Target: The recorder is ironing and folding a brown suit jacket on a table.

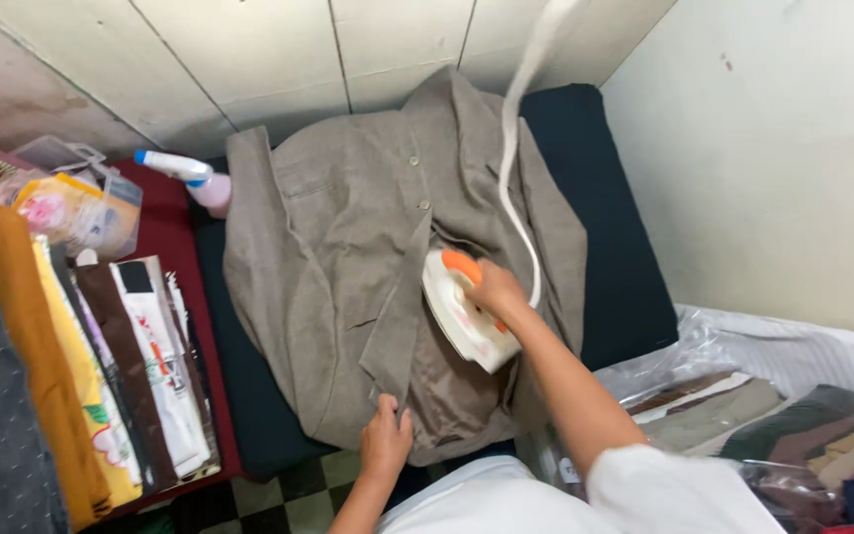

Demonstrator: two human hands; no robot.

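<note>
From the head camera, the right hand point(494, 287) had its grip wrapped around the orange handle of a white iron point(462, 314), resting on a brown shirt point(338, 257) spread over the dark worktop point(625, 267). The left hand point(385, 440) pinched the shirt's lower hem. A spray bottle point(190, 176) lay nearby.

Left hand point(385, 438) low with grip pinched closed, right hand point(494, 289) reached forward, arm extended, fingers curled tight

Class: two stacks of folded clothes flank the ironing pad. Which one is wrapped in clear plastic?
The right-hand stack, beside the right hand; the left stack lies unwrapped.
</note>
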